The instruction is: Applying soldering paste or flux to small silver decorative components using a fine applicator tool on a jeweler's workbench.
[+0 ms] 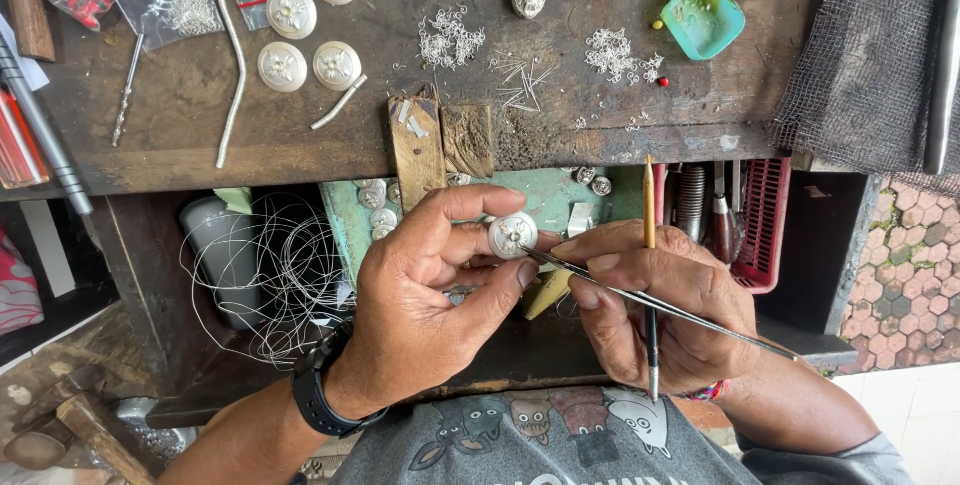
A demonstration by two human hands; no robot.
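While the round silver disc [513, 235] sits pinched between the thumb and fingers of the left hand [425, 295], held above the open drawer in front of the table [200, 135], only its edges are gripped, so it looks liable to slip or turn. The right hand [655, 310] is closed around thin tweezers [640, 297] and a brush, tips touching the disc's lower rim; a hard push could scratch it or flick a small part among the loose wire [290, 275] below.
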